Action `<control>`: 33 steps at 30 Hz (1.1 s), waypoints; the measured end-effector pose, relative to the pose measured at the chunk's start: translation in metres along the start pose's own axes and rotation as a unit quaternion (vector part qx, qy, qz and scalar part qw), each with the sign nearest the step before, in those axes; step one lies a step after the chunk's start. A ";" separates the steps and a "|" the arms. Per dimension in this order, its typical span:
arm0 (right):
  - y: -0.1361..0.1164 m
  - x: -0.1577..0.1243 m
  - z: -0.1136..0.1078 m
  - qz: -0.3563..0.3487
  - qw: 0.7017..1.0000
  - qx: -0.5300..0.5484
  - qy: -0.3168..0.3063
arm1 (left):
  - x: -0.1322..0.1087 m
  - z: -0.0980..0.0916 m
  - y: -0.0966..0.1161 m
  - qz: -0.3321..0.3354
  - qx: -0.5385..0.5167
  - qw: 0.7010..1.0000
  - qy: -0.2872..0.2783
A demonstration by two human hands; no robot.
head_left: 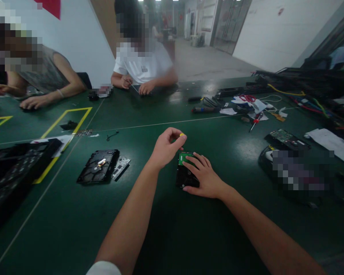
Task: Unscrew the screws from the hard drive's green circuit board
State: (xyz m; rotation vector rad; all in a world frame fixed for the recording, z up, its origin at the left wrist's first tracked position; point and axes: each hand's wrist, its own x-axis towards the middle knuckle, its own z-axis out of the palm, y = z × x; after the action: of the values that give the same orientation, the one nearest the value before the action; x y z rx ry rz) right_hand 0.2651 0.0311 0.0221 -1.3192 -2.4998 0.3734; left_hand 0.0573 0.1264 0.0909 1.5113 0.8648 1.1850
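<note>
A black hard drive (187,178) with a green circuit board (184,158) facing up lies on the table in front of me. My right hand (202,175) is spread over its right side, fingers across the board and thumb by the near edge, holding the drive against the table. Just above the drive's far left corner, my left hand (169,147) is closed in a pinch around a small yellow-ended tool (182,135). The fingers hide most of that tool, so I cannot make out its kind. Left of my left forearm sits another hard drive (99,167) beside a loose circuit board (122,168).
A large black casing (20,175) stands at the left by yellow tape (81,122). A red-handled screwdriver (255,122), cables and paper scraps lie at the back right. Another board (288,139) is on the right. Two people (149,65) work across the table.
</note>
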 end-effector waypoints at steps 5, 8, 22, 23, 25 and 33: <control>0.000 -0.001 0.001 0.000 1.000 -0.007 0.003 | -0.001 0.000 0.002 0.010 -0.018 1.000 -0.020; 0.001 -0.001 0.003 -0.001 1.000 -0.005 0.006 | -0.001 0.000 0.004 0.023 -0.002 0.999 -0.034; 0.001 -0.001 0.002 -0.001 1.000 -0.003 0.000 | 0.000 0.000 0.003 0.013 0.002 1.000 -0.020; 0.001 -0.001 0.002 0.001 1.000 -0.003 -0.001 | 0.000 0.001 0.002 0.008 0.003 1.000 -0.018; 0.000 -0.001 0.001 0.004 1.000 -0.003 -0.003 | -0.001 0.002 0.003 0.000 -0.006 1.000 -0.015; -0.001 0.000 0.000 0.002 1.000 -0.005 -0.002 | 0.000 0.001 0.005 0.011 -0.006 0.999 -0.052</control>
State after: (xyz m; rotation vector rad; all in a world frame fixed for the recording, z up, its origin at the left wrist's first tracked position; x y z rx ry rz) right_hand 0.2648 0.0308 0.0227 -1.3298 -2.5062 0.3657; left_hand 0.0583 0.1246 0.0956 1.5619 0.7727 1.1144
